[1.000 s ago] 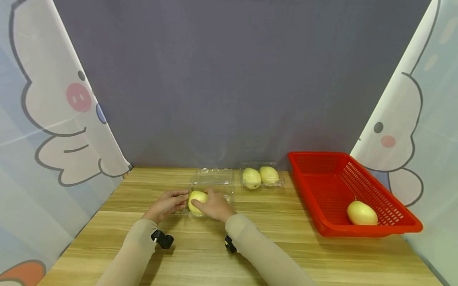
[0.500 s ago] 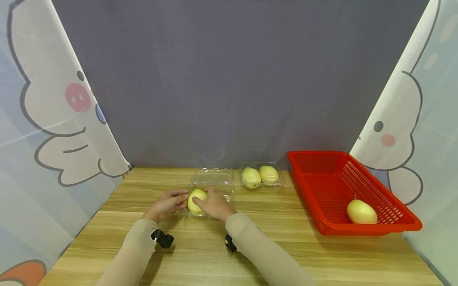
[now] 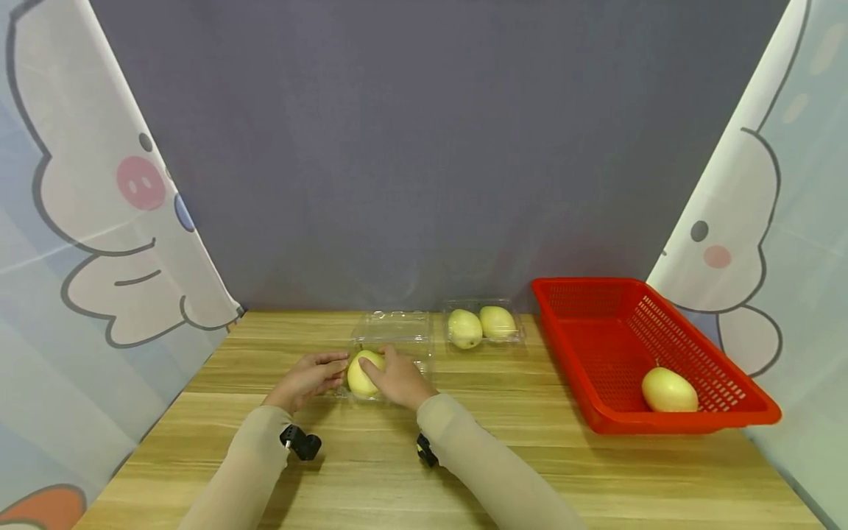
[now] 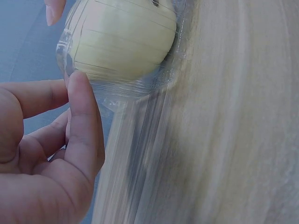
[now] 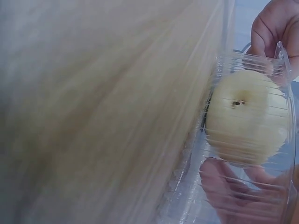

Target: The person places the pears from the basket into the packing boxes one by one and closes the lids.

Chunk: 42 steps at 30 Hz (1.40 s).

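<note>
Presently, the left hand pinches the left wall of an open clear plastic clamshell; the right hand is curled round a yellow pear in its left end. Beyond: closed clamshell, two pears inside; at right, red plastic basket on the bench, one pear within. Risk (judged): early release could let the round fruit roll; squeezing might buckle the thin wall.
</note>
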Each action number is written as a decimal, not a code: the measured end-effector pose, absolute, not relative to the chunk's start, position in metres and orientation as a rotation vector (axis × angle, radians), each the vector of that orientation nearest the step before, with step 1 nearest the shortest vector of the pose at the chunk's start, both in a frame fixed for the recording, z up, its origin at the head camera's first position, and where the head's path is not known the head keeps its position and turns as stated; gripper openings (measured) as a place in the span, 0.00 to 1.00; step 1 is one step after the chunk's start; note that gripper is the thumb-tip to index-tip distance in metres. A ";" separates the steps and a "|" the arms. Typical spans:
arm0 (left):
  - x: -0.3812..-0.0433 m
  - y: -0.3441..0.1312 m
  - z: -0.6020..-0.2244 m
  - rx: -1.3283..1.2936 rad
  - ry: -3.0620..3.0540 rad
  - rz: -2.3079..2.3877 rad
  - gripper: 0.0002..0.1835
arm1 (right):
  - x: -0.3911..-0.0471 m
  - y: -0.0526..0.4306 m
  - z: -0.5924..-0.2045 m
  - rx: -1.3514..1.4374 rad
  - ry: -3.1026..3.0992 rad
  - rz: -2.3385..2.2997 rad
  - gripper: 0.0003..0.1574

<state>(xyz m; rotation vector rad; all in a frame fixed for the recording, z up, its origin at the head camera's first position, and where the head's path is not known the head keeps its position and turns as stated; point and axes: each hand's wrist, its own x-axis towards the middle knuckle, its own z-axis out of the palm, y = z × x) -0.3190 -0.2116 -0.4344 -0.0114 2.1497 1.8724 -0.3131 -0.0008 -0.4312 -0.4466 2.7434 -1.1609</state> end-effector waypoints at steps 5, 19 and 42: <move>-0.319 -0.212 -0.435 -0.003 2.148 1.874 0.26 | -0.312 0.000 -0.431 -0.469 2.755 -1.206 0.44; -0.320 -0.210 -0.434 0.005 2.132 1.896 0.26 | -0.312 0.002 -0.429 -0.569 2.776 -1.441 0.33; -0.318 -0.211 -0.434 0.011 2.169 1.861 0.25 | -0.305 0.021 -0.405 -0.773 2.777 -1.336 0.27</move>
